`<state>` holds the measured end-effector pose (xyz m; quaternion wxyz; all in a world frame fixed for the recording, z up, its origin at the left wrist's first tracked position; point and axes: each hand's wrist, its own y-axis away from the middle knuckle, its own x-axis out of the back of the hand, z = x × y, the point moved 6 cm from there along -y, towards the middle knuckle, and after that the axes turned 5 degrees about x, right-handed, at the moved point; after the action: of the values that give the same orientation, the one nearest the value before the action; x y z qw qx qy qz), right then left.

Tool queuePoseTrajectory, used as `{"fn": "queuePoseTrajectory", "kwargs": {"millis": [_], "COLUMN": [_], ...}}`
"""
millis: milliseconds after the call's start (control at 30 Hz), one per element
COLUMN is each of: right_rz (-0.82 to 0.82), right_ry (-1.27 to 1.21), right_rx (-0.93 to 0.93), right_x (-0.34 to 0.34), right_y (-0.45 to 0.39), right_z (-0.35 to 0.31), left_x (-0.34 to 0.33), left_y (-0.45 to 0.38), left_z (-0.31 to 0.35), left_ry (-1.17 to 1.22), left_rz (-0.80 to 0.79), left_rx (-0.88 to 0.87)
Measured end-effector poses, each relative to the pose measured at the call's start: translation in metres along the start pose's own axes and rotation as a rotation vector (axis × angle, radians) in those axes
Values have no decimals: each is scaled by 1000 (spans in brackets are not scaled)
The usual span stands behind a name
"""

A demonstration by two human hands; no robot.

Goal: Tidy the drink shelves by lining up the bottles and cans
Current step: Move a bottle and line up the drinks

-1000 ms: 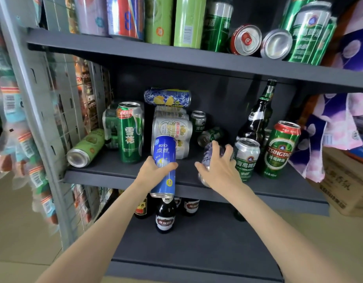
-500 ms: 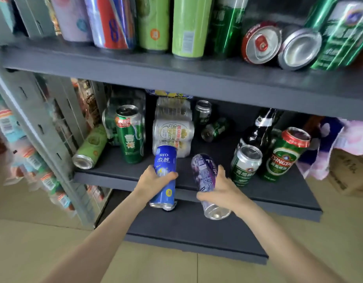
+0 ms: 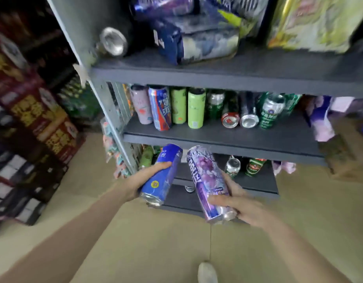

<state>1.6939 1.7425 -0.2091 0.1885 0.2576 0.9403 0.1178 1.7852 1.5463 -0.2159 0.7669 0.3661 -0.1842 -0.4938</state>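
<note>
Two held cans (image 3: 163, 174) before shelf edge (image 3: 217, 142)

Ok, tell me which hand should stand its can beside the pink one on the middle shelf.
Left, probably. The left hand holds the blue can on the same side as the pink can. The right hand, with the purple can, would have to cross over it.

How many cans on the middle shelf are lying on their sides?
2: a red-ended can and a silver-ended can, side by side, right of the green upright cans, ends facing out. Others may be hidden behind the front row.
</note>
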Motion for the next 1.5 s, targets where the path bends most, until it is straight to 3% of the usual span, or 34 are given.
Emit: {"fn": "queuePoseTrajectory", "kwargs": {"millis": [167, 333, 567, 700, 900, 1000, 1200, 1500], "right_rz": [43, 326, 554, 653, 756, 781, 981, 1142], "right_ry": [290, 449, 630, 762, 800, 866, 898, 1081], "right_rx": [334, 802, 1258, 1245, 1063, 1095, 1178, 1038], "right_x": [-47, -63, -43, -4, 55, 54, 45, 35], "right_y": [55, 114, 142, 122, 65, 48, 26, 22], "right_z": [-148, -290, -426, -480, -509, -505, -501, -503], "left_x": [-11, -43, -90, -111, -133, -137, -115, -85], "left_y": [124, 223, 280, 274, 248, 237, 223, 208], "left_z": [114, 214, 314, 362, 413, 428, 447, 464], "left_ry": [-139, -56, -35, 61, 169, 185, 295, 170], "left_rz": [-30, -64, -42, 63, 137, 177, 329, 435], "left_rx": [-386, -827, -1148, -1205, -1209, -1193, -1195, -1147]}}
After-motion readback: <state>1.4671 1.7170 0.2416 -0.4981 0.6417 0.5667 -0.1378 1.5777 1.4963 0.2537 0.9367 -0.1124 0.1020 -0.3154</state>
